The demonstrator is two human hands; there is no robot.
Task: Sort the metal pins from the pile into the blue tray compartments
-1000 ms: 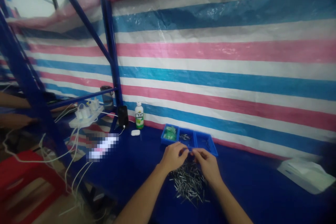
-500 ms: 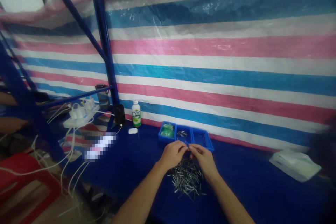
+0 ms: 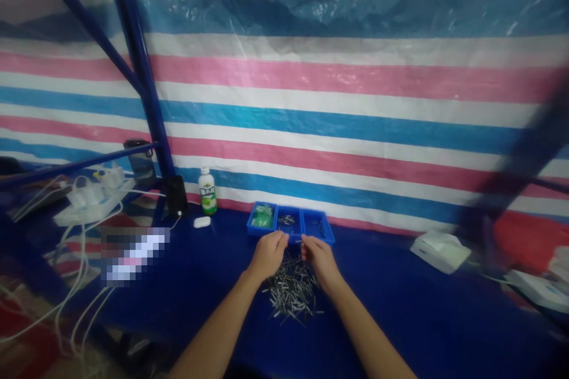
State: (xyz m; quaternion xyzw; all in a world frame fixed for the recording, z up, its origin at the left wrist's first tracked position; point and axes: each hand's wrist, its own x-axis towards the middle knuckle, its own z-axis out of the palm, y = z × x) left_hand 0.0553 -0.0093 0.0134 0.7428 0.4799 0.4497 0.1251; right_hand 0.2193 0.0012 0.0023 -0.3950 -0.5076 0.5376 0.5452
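A pile of thin metal pins [image 3: 293, 293] lies on the blue table. Above its far edge, my left hand [image 3: 270, 253] is closed in a pinch, and what its fingertips hold is too small to name. My right hand [image 3: 320, 259], just to its right, pinches a small thin metal pin [image 3: 299, 241] that points left. A small gap separates the two hands. Behind them sits a blue three-compartment tray [image 3: 303, 225], with green-and-clear packets [image 3: 263, 216] at left, small dark metal parts [image 3: 288, 220] in the middle and a few thin pieces at right.
A bottle [image 3: 207, 191], a white case [image 3: 202, 222] and a black phone [image 3: 175, 195] stand or lie at the back left. Further left are a power strip [image 3: 91, 201] with cables and blue frame posts. A tissue pack [image 3: 441, 250] lies right, before the striped sheet [image 3: 355, 130].
The view has turned to the right, so things appear further left. My hands have moved slightly apart, and a thin pin now shows at my right fingertips.
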